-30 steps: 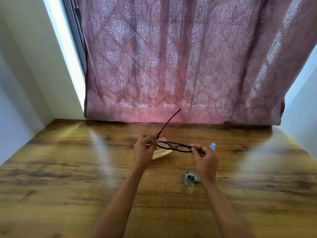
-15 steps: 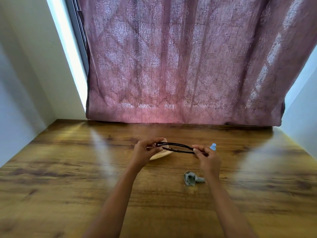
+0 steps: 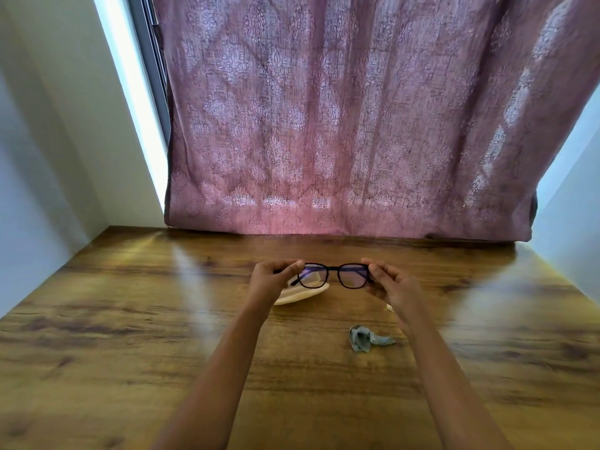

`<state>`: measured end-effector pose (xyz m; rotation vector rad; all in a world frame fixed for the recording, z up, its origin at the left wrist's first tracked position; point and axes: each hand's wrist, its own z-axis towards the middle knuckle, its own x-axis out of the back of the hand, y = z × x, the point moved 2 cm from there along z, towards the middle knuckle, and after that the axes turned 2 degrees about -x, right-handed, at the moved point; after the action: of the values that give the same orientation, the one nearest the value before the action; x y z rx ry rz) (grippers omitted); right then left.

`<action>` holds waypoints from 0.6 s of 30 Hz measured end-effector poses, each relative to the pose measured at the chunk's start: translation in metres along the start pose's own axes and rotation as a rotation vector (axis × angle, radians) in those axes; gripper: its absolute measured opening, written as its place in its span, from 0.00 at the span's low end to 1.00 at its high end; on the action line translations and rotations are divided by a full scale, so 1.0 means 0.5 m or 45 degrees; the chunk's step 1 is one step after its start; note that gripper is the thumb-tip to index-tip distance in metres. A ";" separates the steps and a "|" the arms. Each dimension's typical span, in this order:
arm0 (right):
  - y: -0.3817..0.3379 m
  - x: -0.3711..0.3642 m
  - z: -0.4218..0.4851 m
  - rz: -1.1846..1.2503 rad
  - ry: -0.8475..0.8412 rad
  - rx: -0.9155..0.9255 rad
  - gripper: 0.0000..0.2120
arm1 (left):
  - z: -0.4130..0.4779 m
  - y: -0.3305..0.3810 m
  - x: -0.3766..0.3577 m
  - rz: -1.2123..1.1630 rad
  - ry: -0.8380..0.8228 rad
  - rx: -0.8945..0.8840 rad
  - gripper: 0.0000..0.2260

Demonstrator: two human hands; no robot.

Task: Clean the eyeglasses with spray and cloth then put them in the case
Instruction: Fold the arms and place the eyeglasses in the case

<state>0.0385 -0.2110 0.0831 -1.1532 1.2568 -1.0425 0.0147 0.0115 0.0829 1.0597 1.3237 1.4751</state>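
I pinch the glasses at each end, left hand and right hand curled on the frame, just above the case, and with the cloth lying loose on the table, I judge that cleaning is done and only casing is left.

Backlit mauve curtain hangs behind wooden table.

Black eyeglasses, held upright, before cream case; crumpled grey cloth lying apart, nearer
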 end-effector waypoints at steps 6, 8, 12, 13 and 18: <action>0.007 0.006 0.003 0.018 0.087 -0.068 0.06 | -0.003 -0.008 -0.004 -0.057 -0.053 0.159 0.05; 0.007 0.005 0.005 0.061 0.120 -0.088 0.06 | -0.005 -0.008 -0.002 -0.072 -0.047 0.200 0.07; 0.013 0.002 0.007 0.138 0.152 -0.094 0.06 | -0.003 -0.021 0.017 -0.099 0.143 0.233 0.14; 0.014 0.001 0.008 0.156 0.160 -0.095 0.06 | 0.000 -0.031 0.026 -0.083 0.205 0.244 0.15; 0.018 -0.005 0.014 0.253 0.232 -0.128 0.05 | 0.021 -0.100 0.067 0.095 0.419 0.397 0.18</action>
<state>0.0449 -0.2068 0.0742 -1.0012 1.5495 -0.9606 0.0190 0.0494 0.0354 1.1015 1.8091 1.5806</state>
